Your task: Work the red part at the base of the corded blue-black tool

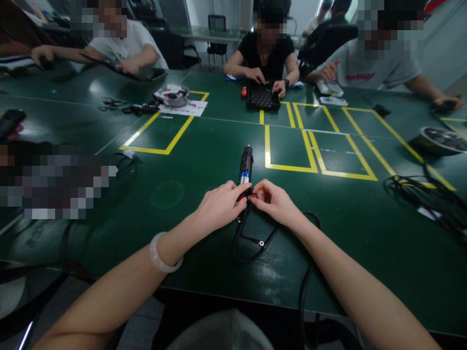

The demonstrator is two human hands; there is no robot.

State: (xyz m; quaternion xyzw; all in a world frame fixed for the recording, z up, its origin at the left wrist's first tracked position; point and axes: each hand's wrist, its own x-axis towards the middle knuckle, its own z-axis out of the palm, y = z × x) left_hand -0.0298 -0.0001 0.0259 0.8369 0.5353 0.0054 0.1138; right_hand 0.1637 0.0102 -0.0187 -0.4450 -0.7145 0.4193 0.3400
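Note:
An electric screwdriver [247,163] with a black body, a blue and silver band and a thin bit lies on the green table, its bit pointing away from me. My left hand [223,204] is closed around its rear end, thumb and fingers coming together there. Right beside it, my right hand [273,200] pinches at the same end, where a small orange-red piece [254,196] shows between the fingertips. My fingers hide most of that piece. From the rear end a black cable [241,255] loops over the table, with a small ring terminal [261,243] on it.
Yellow tape outlines [292,168] mark the green table [204,170]. Opposite, a person works over a black tray [262,99] with a red object [244,91] beside it. Bundled cables [419,194] and a bowl of parts [443,141] lie right; a clear bowl [173,96] stands far left.

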